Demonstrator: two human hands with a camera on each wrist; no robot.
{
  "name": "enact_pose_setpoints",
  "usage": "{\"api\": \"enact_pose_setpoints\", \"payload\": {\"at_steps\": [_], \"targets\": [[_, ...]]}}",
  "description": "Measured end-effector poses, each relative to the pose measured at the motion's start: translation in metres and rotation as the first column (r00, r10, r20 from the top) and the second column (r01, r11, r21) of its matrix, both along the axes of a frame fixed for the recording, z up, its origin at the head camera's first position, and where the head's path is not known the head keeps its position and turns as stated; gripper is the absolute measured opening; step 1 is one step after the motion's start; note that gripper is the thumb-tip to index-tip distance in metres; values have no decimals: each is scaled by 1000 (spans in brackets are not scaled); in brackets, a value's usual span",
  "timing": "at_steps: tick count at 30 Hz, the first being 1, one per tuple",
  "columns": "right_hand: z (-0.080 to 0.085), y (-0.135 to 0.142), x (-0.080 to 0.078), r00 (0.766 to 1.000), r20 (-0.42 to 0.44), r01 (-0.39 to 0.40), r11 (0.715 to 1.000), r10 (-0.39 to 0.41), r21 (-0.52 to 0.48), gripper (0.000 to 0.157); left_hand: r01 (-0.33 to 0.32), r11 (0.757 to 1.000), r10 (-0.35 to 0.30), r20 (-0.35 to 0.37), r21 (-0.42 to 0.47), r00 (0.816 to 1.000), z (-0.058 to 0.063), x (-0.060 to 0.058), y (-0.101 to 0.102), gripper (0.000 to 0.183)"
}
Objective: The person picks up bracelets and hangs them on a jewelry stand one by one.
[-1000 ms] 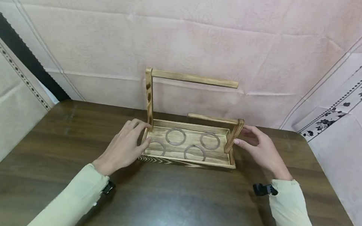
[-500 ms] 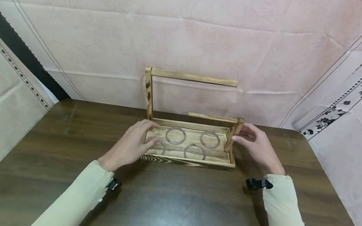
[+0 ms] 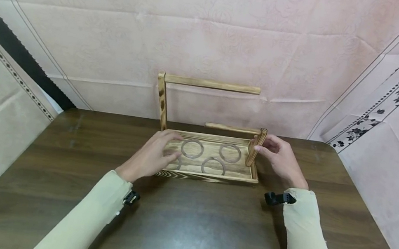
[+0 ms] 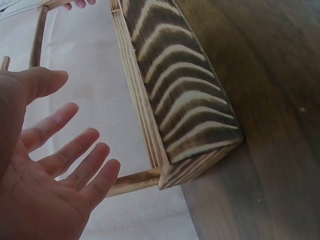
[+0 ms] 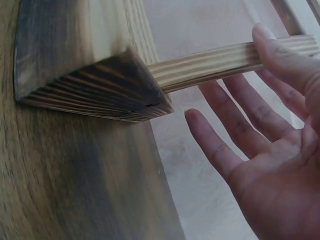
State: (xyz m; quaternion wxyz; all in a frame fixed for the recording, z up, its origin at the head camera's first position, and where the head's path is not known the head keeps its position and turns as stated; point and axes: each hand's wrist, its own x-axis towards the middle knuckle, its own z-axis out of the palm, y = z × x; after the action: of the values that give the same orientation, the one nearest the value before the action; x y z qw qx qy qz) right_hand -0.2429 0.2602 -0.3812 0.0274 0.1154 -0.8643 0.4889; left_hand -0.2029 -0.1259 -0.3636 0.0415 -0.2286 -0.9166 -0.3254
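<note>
A wooden tray (image 3: pixel 211 178) with scorched grain lies near the table's far edge. Several grey rings (image 3: pixel 203 150) show on its floor. At its left end a tall upright (image 3: pixel 162 101) carries a long bar (image 3: pixel 212 84). The right upright (image 3: pixel 257 148) is shorter in view and carries a lower bar (image 3: pixel 232 128). My left hand (image 3: pixel 153 152) is over the tray's left end, fingers apart and holding nothing; the left wrist view shows them spread beside the wavy-grained wall (image 4: pixel 185 85). My right hand (image 3: pixel 282 159) pinches the right upright, thumb (image 5: pixel 272 50) on one side, fingers behind.
The tray rests on a dark brown wooden table (image 3: pixel 188 218). A pale pink cloth (image 3: pixel 216 51) hangs just behind the far edge, with more patterned cloth (image 3: pixel 392 106) at the right. Each wrist wears a black strap device (image 3: pixel 131 197).
My left hand has moved rightward, further over the tray's left end. The right hand has shifted slightly left against the right upright. The tray stands nearly as before.
</note>
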Motion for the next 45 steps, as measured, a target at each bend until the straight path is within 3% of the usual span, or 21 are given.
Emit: {"api": "enact_pose_setpoints", "payload": {"at_steps": [11, 21, 30, 45], "targets": [[-14, -2, 3, 998, 49, -34, 991, 41, -132, 38, 40, 997, -40, 2, -68, 999, 4, 0, 10, 39], [-20, -4, 0, 999, 27, -33, 970, 41, -243, 38, 64, 990, -61, 27, -126, 998, 10, -6, 20, 40], [-20, -3, -2, 999, 8, -44, 961, 48, -272, 36, 108, 977, -106, 20, -185, 994, 12, -13, 31, 43], [-14, -2, -7, 999, 40, -23, 980, 31, -200, 38, 142, 955, -139, 29, -261, 990, 15, -21, 40, 41]]}}
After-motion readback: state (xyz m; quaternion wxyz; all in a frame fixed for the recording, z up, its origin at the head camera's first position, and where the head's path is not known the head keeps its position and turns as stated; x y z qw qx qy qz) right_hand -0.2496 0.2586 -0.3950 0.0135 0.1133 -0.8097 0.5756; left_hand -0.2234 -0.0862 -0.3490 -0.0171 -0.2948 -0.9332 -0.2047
